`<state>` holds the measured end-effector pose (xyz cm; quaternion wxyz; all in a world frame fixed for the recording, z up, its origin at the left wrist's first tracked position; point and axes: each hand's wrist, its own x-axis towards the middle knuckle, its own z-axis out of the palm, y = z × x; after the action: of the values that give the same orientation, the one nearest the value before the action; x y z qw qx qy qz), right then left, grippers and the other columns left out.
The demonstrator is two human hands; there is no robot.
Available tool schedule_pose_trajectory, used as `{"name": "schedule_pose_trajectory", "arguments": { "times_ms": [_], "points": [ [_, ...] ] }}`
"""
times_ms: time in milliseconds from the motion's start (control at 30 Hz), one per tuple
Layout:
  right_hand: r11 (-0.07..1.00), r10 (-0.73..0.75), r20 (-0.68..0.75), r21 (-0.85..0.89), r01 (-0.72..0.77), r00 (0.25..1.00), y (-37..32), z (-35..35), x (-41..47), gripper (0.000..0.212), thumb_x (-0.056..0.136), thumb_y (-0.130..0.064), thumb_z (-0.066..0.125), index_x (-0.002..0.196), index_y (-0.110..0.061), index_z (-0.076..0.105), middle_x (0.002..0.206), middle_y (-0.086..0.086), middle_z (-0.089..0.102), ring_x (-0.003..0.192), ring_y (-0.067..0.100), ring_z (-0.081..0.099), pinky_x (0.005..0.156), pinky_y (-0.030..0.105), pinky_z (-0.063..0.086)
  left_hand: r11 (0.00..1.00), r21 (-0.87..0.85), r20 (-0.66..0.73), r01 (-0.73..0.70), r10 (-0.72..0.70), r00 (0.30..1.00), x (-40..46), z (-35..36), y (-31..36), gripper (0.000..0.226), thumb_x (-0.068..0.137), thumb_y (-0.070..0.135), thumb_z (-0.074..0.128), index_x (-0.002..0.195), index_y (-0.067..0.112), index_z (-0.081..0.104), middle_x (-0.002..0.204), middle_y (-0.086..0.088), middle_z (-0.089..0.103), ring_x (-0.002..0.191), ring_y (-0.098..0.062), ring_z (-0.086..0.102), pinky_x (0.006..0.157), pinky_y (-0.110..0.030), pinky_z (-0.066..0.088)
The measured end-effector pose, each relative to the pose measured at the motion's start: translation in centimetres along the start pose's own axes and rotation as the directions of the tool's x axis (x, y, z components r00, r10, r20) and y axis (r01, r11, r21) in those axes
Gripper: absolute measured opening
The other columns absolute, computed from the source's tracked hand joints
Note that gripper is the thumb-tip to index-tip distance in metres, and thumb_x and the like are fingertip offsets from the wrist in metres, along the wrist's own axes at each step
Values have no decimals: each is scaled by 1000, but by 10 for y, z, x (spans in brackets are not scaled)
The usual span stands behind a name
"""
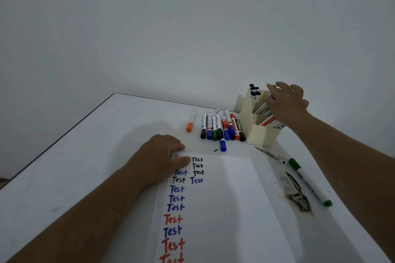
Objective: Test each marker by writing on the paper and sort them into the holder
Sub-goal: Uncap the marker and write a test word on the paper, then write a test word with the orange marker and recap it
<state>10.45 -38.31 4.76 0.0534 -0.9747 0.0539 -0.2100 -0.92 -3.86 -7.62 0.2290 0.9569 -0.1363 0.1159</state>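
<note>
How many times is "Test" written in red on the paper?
3 clearly: all low in the left column of the paper, at and, the last cut by the picture's edge. The left hand covers another partly red word.

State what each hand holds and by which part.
Right hand holds a marker by its upper end over the holder. Left hand holds nothing; it presses the paper.

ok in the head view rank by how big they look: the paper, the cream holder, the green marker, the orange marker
1. paper
2. cream holder
3. green marker, though it lies nearer the camera
4. orange marker
</note>
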Motion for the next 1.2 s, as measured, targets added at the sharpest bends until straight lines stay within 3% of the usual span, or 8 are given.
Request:
{"name": "schedule_pose_trajectory", "arguments": {
  "times_ms": [200,333,400,600,700,833,1100,1200],
  "points": [
    [971,-91,-107,213,112,990,-37,0,-55,52,94,-35,61,145,-36,50,158,-3,38,148,32,22,117,52,25,1000,-4,2,7,-7,1000,1,-1,1,59,88,66,58,135,30,59,142,12,53,130,-8,42,106,-29,34],
    [948,-293,-169,75,309,941,-63,18,-113,50,93,-44,62,141,-40,51,165,-2,26,156,29,4,120,58,-8,1000,-20,-8,10,-10,1000,-1,-1,1,56,87,64,61,133,30,61,140,13,54,129,-8,42,105,-26,34],
    [932,-358,-214,-14,363,909,-68,22,-124,52,91,-44,64,141,-36,52,167,2,22,156,32,-1,117,62,-12,999,-29,-9,16,-17,1000,-2,-1,1,55,87,63,62,132,31,62,140,12,54,129,-7,43,108,-28,34],
    [899,-327,-264,208,385,907,-63,25,-134,51,85,-28,76,133,-20,61,151,10,47,150,41,22,121,56,15,999,-46,-18,25,-26,999,-1,-4,3,50,86,59,66,127,30,66,134,14,59,120,-2,47,101,-25,37],
    [807,-380,-101,450,383,919,-70,36,-159,52,89,-30,72,138,-22,56,148,1,48,146,26,31,119,34,23,997,-54,-21,49,-50,999,-1,-4,6,45,86,55,68,123,31,67,128,16,60,113,0,47,92,-20,36],
    [736,-300,100,657,163,949,-70,46,-175,51,92,-34,69,140,-32,53,141,-10,53,123,4,45,106,23,35,996,-61,-34,58,-61,998,0,-5,10,40,86,52,69,120,31,68,119,16,63,102,3,52,78,-8,33],
    [669,-252,227,743,0,941,-63,43,-169,53,95,-34,66,145,-31,49,144,-8,54,114,-1,41,96,19,34,983,158,18,90,-94,995,18,-13,33,55,90,66,53,138,37,52,112,10,57,103,-10,54,89,-32,47],
    [649,-242,242,760,-29,940,-61,43,-168,54,95,-35,66,146,-32,49,145,-7,53,119,2,45,96,20,34,967,237,90,89,-113,989,40,-15,36,58,90,72,45,142,45,42,125,11,52,114,-13,52,90,-33,45]
  ]
}}
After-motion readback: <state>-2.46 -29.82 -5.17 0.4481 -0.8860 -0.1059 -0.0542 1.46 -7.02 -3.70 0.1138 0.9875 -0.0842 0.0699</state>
